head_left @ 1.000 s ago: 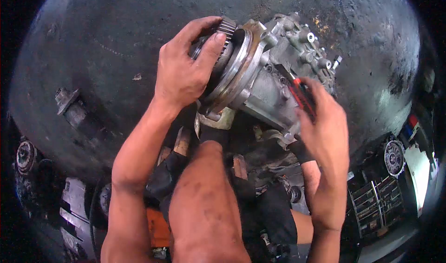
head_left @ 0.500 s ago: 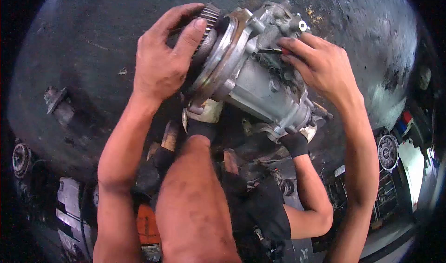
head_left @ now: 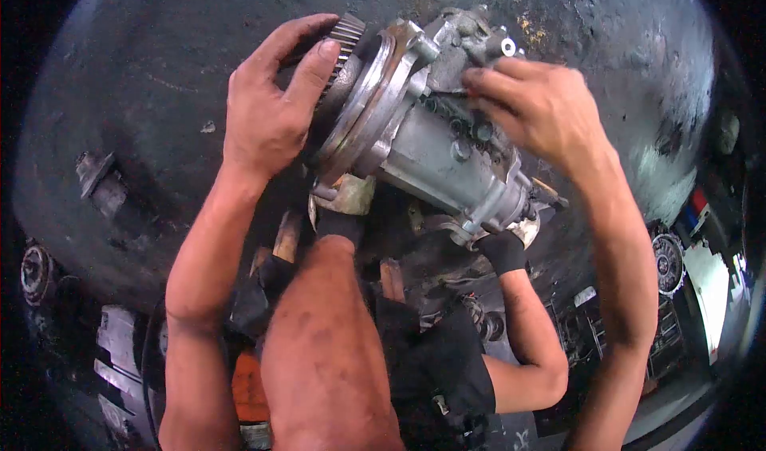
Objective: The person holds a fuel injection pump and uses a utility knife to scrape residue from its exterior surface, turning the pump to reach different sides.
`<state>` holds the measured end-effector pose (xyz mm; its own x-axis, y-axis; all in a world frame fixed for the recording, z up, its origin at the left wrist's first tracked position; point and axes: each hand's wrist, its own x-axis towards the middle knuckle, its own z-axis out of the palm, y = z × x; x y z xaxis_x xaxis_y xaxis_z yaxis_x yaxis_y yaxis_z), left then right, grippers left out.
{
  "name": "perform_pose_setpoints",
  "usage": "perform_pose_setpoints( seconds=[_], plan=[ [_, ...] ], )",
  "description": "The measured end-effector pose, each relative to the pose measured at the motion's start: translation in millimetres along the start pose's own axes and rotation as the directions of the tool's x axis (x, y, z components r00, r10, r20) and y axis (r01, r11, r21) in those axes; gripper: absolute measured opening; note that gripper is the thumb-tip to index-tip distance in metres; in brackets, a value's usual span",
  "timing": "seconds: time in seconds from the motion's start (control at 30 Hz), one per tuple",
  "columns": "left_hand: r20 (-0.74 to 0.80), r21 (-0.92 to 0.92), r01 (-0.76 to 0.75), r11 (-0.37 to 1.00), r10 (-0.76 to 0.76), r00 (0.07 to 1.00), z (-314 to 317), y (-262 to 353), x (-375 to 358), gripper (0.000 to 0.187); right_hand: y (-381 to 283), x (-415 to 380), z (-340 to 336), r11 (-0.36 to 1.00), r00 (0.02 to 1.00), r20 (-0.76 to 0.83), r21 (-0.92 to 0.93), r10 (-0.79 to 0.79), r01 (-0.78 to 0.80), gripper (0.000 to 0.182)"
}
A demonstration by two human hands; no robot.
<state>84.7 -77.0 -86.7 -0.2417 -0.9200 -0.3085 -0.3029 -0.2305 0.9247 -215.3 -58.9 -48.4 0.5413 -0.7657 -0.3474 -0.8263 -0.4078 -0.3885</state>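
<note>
This is a mechanical repair workshop: the dark floor point(head_left: 175, 92) is stained and greasy, a loose metal machine part point(head_left: 104, 181) lies on it, toothed, disc-like parts point(head_left: 669, 263) sit around the edges, and a geared metal pump-like assembly point(head_left: 431, 148) is out in the open.

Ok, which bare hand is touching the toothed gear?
The left hand, its thumb on the toothed gear; the right hand is at the grey metal housing instead.

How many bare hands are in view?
2: the left hand grips the toothed gear; the right hand is at the upper side of the metal housing. More could be hidden behind the housing.
</note>
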Motion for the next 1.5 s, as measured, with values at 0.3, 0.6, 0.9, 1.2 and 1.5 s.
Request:
perform_pose_setpoints(
  seconds=[0.3,0.6,0.9,1.2,1.5],
  plan=[
    [-0.016,-0.011,-0.058,0.998,0.058,0.998,0.9,-6.1,1.3,0.031,-26.6,-7.6,-4.1,0.992,0.993,0.036,-0.061,0.115,-0.113,0.022],
    [-0.034,0.053,-0.089,0.995,0.091,0.995,0.9,-3.7,1.1,0.031,-60.7,-16.4,1.1,0.947,0.955,-0.046,-0.123,0.294,-0.297,0.023],
    [-0.032,0.086,-0.062,0.994,0.065,0.997,-0.8,4.2,0.5,0.032,-68.2,-14.6,-6.6,0.948,0.959,0.002,-0.154,0.284,-0.280,0.024],
    [0.017,0.076,-0.009,0.997,0.007,1.000,-3.3,2.6,-1.8,0.035,-68.6,-10.0,-7.8,0.942,0.985,-0.037,-0.287,0.169,-0.172,0.032],
    [0.005,0.102,-0.056,0.993,0.056,0.998,-3.2,1.8,-1.2,0.035,-17.5,7.4,-11.5,0.971,0.992,0.061,-0.209,-0.106,0.117,0.033]
  ],
)
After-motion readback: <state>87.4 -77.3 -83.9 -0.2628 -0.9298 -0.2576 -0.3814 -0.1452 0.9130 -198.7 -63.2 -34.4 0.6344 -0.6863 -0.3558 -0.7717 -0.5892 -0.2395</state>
